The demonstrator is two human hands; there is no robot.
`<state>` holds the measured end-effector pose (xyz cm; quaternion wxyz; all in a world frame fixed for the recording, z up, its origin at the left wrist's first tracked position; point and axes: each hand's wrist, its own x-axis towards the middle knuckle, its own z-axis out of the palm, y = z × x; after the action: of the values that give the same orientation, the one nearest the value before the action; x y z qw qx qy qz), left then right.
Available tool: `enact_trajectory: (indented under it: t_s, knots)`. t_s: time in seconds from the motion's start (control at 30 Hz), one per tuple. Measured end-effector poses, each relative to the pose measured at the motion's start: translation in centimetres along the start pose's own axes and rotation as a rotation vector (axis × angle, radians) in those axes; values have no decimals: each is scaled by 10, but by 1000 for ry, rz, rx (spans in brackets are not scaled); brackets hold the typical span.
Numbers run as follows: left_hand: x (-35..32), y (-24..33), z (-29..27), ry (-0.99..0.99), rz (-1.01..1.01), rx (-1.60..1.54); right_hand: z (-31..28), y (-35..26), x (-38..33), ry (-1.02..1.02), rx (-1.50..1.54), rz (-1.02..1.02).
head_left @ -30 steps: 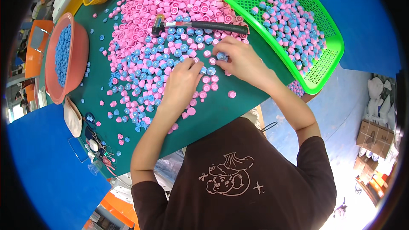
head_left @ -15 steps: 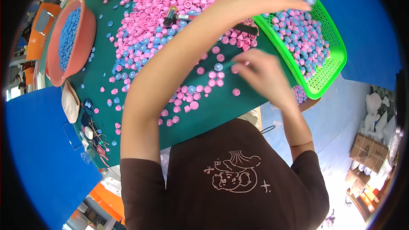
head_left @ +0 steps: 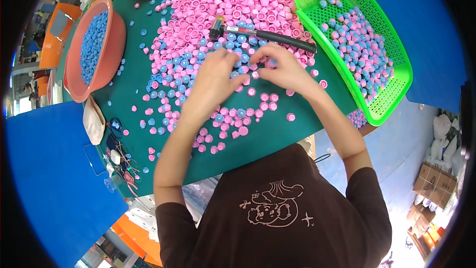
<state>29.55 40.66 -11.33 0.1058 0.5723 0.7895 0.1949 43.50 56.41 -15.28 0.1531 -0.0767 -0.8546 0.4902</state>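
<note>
Pieces (head_left: 251, 91) (cup-shaped, pink) | left hand (head_left: 214, 77): spread | right hand (head_left: 287, 73): curled, grip unclear

Brown carton (head_left: 435, 184): dark print, too small to read | brown shirt (head_left: 272, 235): small pale marks, unreadable

Workshop, small-pts.: grn. worktable (head_left: 272, 132) w/ heaped pink pcs. (head_left: 233, 5), hammer (head_left: 285, 38), salmon basin (head_left: 117, 34) of blue pcs. (head_left: 94, 44), grn. mesh basket (head_left: 386, 108); cdbd. ctn. (head_left: 436, 183) far rt.
</note>
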Motion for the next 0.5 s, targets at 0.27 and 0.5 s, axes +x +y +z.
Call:
enact_trajectory:
  t_s: [0.27,0.5]
  knots:
    - [-11,-1,22,39,-84,-28,19,-27,21,-232,-528,78]
    - [-2,-10,16,-120,-17,-110,7,-25,22,-274,-585,-39]
